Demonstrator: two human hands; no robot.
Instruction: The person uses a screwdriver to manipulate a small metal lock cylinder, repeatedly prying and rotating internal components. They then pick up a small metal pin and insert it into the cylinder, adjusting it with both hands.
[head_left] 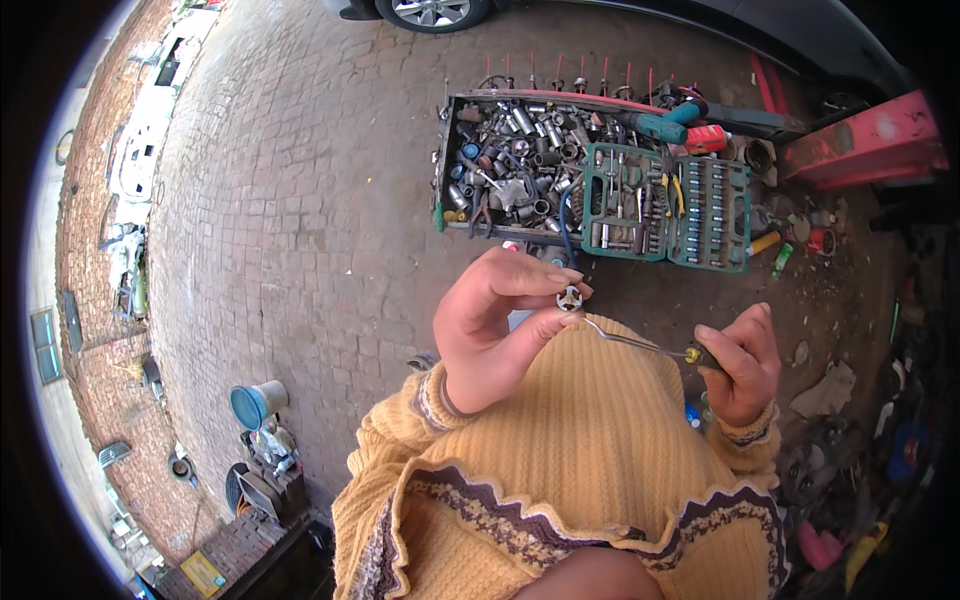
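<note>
Between the thumb and fingers of my left hand is a small round metal part, its notched, star-like open end turned up toward me. My right hand is closed around the dark and yellow handle of a hook pick. The pick's thin, bent metal shaft points left, and its tip reaches close under the metal part by my left thumb. Whether the tip touches the part I cannot tell. Both hands are raised in front of my yellow knitted top.
Beyond my hands stands a tray heaped with loose sockets and metal parts. An open green socket set case rests on its right side, near a teal power tool. A red metal beam is at right; a blue bucket stands on the brick paving.
</note>
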